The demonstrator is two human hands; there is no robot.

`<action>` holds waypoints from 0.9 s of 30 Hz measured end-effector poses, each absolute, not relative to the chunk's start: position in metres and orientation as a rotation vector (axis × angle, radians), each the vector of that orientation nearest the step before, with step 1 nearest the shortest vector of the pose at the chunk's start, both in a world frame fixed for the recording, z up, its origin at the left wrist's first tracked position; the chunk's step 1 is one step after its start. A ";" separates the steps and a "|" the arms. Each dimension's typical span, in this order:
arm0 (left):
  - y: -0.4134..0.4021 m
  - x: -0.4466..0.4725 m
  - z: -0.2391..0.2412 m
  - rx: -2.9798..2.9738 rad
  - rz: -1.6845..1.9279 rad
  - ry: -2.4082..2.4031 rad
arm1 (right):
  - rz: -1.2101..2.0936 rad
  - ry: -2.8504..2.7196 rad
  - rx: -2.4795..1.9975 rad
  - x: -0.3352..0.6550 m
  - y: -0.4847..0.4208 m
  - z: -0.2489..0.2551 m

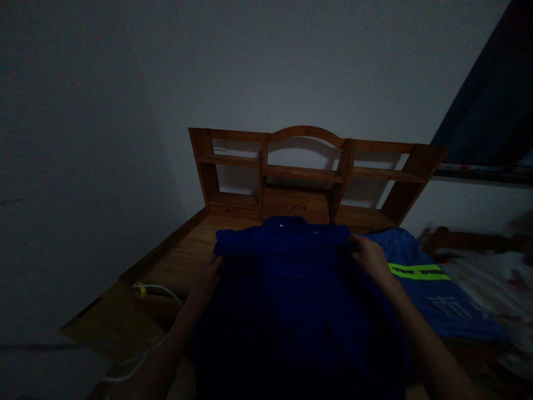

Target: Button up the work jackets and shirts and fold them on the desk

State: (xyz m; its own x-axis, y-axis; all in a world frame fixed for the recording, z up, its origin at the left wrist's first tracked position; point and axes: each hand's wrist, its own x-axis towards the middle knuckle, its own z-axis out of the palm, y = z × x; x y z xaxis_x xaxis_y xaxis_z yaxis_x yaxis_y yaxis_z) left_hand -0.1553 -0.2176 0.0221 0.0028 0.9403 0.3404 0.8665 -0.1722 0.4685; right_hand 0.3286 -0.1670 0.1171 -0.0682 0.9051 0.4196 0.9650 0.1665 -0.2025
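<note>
Dark blue, the collared garment [287, 261] is spread across the lower centre of the frame, its lower part lost in shadow and cut off by the bottom edge. Its edge at right of centre is gripped by the closed fingers of the right hand [370, 256]. Its opposite edge is touched by the left hand [209, 276]; whether it is gripped there cannot be told in the dimness. The wooden shelf unit [303, 173] is partly hidden behind the collar, and the banded blue cloth [420, 297] at lower right is partly covered by the right forearm.

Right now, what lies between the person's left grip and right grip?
The head view shows a dark blue collared garment between the left grip and the right grip.
</note>
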 end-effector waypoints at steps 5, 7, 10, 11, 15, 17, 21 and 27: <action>-0.210 -0.159 0.007 2.205 1.143 1.783 | -0.166 -1.834 -1.094 0.322 -0.156 0.182; -0.208 -0.158 0.004 2.250 1.163 1.753 | -0.072 -1.871 -0.971 0.325 -0.144 0.189; -0.207 -0.158 0.003 2.263 1.091 1.703 | -0.030 -2.022 -1.059 0.343 -0.123 0.166; -0.208 -0.158 0.003 2.253 1.049 1.694 | -0.011 -2.096 -1.136 0.351 -0.118 0.151; -0.211 -0.168 0.007 2.192 0.908 1.626 | 0.168 -2.311 -1.551 0.378 -0.115 0.088; -0.209 -0.177 0.016 2.139 0.891 1.484 | 0.139 -2.289 -1.661 0.379 -0.127 0.071; -0.177 -0.197 0.046 1.895 1.163 1.422 | -0.271 -2.016 -1.596 0.332 -0.174 0.078; -0.101 -0.214 0.074 1.694 1.225 1.608 | -0.197 -2.364 -1.058 0.148 -0.249 0.090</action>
